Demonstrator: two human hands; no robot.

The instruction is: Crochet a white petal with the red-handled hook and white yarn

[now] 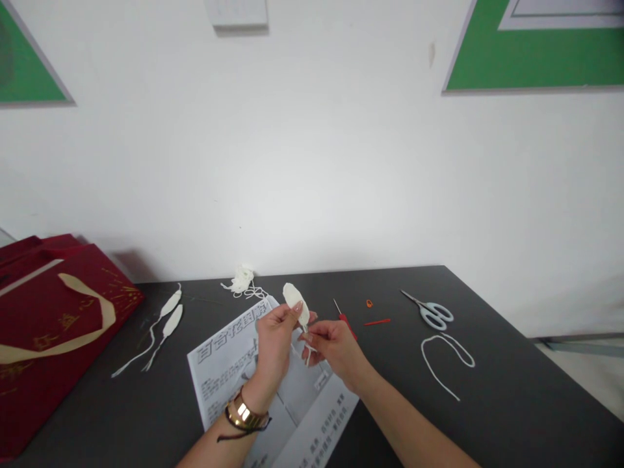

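Observation:
My left hand (273, 343) pinches a white crocheted petal (296, 300) and holds it upright above a printed instruction sheet (229, 383). A gold watch sits on that wrist. My right hand (333, 349) is closed just right of it, gripping the yarn tail at the petal's lower end. A red-handled crochet hook (345, 318) lies on the table just behind my right hand.
Two finished white petals (169, 313) with tails lie to the left, near a dark red gift bag (49, 325). A small wad of white yarn (241, 281) sits at the back. Scissors (431, 312), a yarn loop (446, 357), a red needle (377, 322) and an orange marker (369, 303) lie to the right.

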